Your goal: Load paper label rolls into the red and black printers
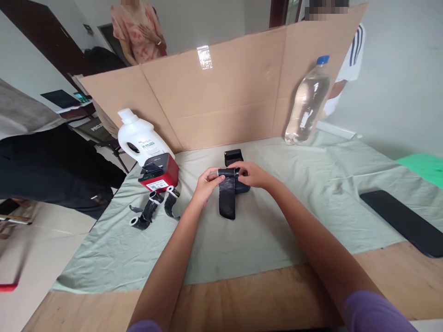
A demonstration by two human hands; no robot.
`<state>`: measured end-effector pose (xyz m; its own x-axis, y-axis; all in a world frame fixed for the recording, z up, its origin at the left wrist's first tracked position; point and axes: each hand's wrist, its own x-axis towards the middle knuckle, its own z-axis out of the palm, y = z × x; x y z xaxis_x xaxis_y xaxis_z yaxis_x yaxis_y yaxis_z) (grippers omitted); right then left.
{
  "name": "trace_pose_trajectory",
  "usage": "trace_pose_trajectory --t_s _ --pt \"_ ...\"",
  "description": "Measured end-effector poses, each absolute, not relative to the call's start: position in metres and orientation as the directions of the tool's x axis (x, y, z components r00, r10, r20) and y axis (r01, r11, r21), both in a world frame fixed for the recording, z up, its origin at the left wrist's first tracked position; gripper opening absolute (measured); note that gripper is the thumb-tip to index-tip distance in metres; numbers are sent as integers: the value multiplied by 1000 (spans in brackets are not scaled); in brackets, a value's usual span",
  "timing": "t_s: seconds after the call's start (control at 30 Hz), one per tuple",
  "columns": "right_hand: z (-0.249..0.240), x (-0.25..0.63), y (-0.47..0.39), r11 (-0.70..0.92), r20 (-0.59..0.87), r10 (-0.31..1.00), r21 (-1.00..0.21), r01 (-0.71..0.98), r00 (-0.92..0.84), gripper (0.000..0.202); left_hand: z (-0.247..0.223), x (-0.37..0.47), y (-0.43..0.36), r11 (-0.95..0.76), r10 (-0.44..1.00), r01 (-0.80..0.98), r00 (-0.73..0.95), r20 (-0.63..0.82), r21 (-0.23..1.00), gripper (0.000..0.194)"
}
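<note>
Over the middle of the cloth, my left hand (208, 185) and my right hand (255, 175) grip a small roll of black ribbon (226, 172) at its two ends. Fingers and thumbs are closed around it. From the roll a wide, shiny black strip (227, 200) hangs toward me, its lower end over the cloth. Just behind and under my right hand is a black device (243, 186), mostly hidden; a black raised part (233, 157) stands farther back, and whether the two are joined is hidden.
Left stand a red-and-black box (169, 171), a white jug (141, 133) and white cores with loose black film (149, 210). A water bottle (308, 103) leans on the cardboard screen (221, 101). A dark flat slab (401, 221) lies right. Other people stand around the table.
</note>
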<state>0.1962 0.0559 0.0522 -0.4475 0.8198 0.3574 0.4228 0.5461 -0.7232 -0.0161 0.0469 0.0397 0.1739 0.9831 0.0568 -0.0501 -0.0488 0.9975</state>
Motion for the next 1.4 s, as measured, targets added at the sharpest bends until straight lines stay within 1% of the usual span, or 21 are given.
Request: trace_pose_trajectory --t_s 0.1,0.23,0.3,0.37,0.43,0.57,0.67,0.8,0.9,1.03,1.13,1.2,1.3,1.4 --pt "59 199 54 487 325 858 -763 425 -398 37 40 -14 47 -53 984 -54 165 61 997 52" --pt "59 196 57 524 356 845 -702 482 -400 29 38 -10 46 -40 986 -50 159 47 998 56" --pt "55 195 64 525 389 850 -670 524 -354 28 36 -7 44 -9 986 -40 165 15 999 66" --pt "50 197 74 499 413 865 -646 578 -285 28 34 -3 42 22 982 -21 186 -18 1000 81" --pt "44 199 84 445 398 889 -629 637 -227 28 32 1 40 25 979 14 203 -27 1000 88" --pt "36 201 95 328 301 938 -598 732 -175 28 29 9 34 11 973 89 229 -31 996 84" --pt "35 201 98 287 245 954 -563 775 -176 28 29 13 31 26 964 149 258 -64 989 84" --pt "43 197 97 258 161 965 -451 854 -207 30 29 14 28 62 962 220 248 -117 973 84" --pt "49 189 97 201 113 979 -360 911 -171 31 26 15 28 74 959 254 246 -139 964 83" --pt "48 181 98 160 68 987 -301 940 -146 27 22 15 29 82 964 262 224 -144 961 81" --pt "44 180 98 137 59 990 -301 944 -125 27 20 17 29 112 968 262 189 -165 959 82" --pt "41 181 97 133 73 991 -330 935 -115 25 20 18 29 138 969 253 164 -183 958 84" --pt "37 182 98 153 124 986 -414 898 -111 23 20 20 28 164 970 232 140 -200 959 88" --pt "33 183 104 127 244 970 -510 851 1 31 19 21 26 152 974 223 132 -185 963 89"
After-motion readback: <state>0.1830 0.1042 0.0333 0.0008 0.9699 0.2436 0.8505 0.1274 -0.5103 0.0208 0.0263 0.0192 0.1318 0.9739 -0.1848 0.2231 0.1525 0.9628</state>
